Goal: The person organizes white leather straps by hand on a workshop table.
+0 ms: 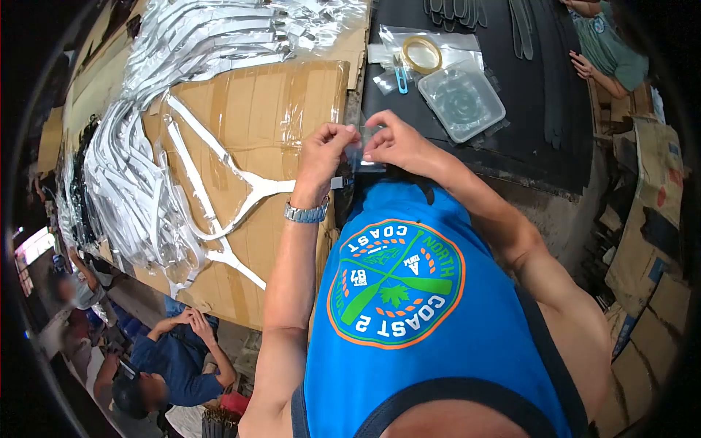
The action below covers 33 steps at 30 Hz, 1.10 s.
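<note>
My left hand (330, 146), with a metal watch (307, 212) at its wrist, pinches the edge of a small clear plastic bag (371, 140). My right hand (398, 144) is closed on the bag's other side, thumb and fingers bent together. The bag is held just in front of my blue shirt, over the gap between the cardboard and the black surface; its contents are too small to make out. On the cardboard (252, 109) to the left lie white Y-shaped elastic straps (266, 187), one strap end close to my left wrist.
Bundles of white straps in clear plastic (131, 171) cover the left side. On the black tabletop (540, 139) are a clear plastic box (461, 101), a tape roll (422, 55), a blue cutter (401, 75) and dark straps (522, 29). People sit at lower left (175, 358) and upper right (613, 47).
</note>
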Each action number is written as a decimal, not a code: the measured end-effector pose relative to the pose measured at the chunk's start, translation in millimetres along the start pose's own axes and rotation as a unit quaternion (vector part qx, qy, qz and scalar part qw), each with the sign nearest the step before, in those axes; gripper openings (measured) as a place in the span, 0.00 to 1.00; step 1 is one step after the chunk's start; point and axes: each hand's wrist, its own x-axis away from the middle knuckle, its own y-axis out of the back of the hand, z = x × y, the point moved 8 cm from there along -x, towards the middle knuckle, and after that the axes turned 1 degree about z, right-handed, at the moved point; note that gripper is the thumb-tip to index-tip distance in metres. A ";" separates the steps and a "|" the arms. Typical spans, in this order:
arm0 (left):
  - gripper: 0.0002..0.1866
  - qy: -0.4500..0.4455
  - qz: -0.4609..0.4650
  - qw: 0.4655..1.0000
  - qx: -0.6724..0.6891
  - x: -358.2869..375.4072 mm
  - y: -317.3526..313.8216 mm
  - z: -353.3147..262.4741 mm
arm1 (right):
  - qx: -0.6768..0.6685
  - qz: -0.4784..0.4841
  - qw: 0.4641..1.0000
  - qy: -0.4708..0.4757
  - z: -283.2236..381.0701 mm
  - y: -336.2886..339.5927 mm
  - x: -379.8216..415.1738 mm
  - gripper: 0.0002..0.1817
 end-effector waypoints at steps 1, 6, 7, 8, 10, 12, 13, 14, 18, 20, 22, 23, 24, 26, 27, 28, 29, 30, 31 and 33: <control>0.11 0.009 -0.015 1.000 0.014 0.6 1.0 -0.8 | 0.074 -0.060 0.995 0.031 12.1 8.9 6.9 0.29; 0.10 0.020 -0.005 0.997 0.071 4.7 -6.9 1.2 | 0.355 -0.185 0.887 0.230 55.3 16.7 29.3 0.20; 0.09 0.021 0.000 0.997 0.077 5.2 -8.9 1.4 | 0.355 -0.187 0.885 0.235 54.1 15.5 27.5 0.18; 0.09 0.009 0.002 0.997 0.072 5.2 -9.8 1.3 | 0.354 -0.189 0.884 0.240 51.9 13.4 25.0 0.16; 0.09 -0.015 0.009 0.998 0.063 4.8 -12.1 2.0 | 0.351 -0.184 0.884 0.246 46.0 7.3 21.2 0.13; 0.09 -0.004 0.008 0.998 0.054 9.5 -18.0 1.6 | 0.356 -0.177 0.885 0.242 40.4 10.0 21.2 0.10; 0.09 0.000 0.009 0.999 0.049 10.5 -19.4 0.7 | 0.344 -0.176 0.891 0.239 44.6 9.6 24.0 0.07; 0.09 -0.003 0.006 1.000 0.011 7.5 -17.3 5.7 | 0.340 -0.180 0.893 0.235 42.9 10.5 24.9 0.06; 0.10 0.067 0.011 0.996 0.050 8.7 -23.8 19.4 | 0.321 -0.181 0.904 0.219 41.1 11.5 30.4 0.05; 0.10 0.077 0.018 0.996 0.050 8.4 -28.0 21.6 | 0.313 -0.178 0.906 0.223 38.8 10.8 32.3 0.04; 0.09 0.085 0.018 0.995 0.041 8.2 -32.2 22.7 | 0.320 -0.182 0.900 0.234 38.4 10.4 35.8 0.04; 0.09 0.089 0.016 0.995 0.033 8.6 -33.3 22.1 | 0.332 -0.187 0.892 0.242 40.0 9.6 37.8 0.03; 0.08 0.091 0.015 0.995 0.026 7.8 -35.0 21.7 | 0.345 -0.192 0.884 0.250 42.1 9.9 40.1 0.03; 0.08 0.064 0.023 0.997 0.030 -1.7 -33.0 29.5 | 0.361 -0.198 0.877 0.248 46.3 8.7 43.4 0.02; 0.08 0.052 0.025 0.998 0.033 -4.5 -33.8 33.5 | 0.368 -0.199 0.874 0.247 47.6 7.4 44.7 0.02; 0.09 0.069 0.009 0.997 0.044 0.0 -37.7 29.1 | 0.367 -0.203 0.872 0.252 47.1 6.6 45.9 0.02; 0.08 0.062 0.002 0.997 0.046 -4.2 -35.8 33.8 | 0.367 -0.197 0.874 0.249 46.8 5.4 47.5 0.02; 0.08 0.054 -0.006 0.997 0.048 -11.0 -28.3 43.1 | 0.367 -0.189 0.877 0.246 47.0 3.0 48.7 0.02; 0.08 0.046 -0.017 0.997 0.051 -14.2 -22.2 44.5 | 0.366 -0.181 0.879 0.245 47.5 -0.4 50.0 0.02; 0.06 0.076 -0.028 0.992 0.096 -18.1 -10.3 51.0 | 0.355 -0.154 0.888 0.247 52.8 -10.3 57.9 0.03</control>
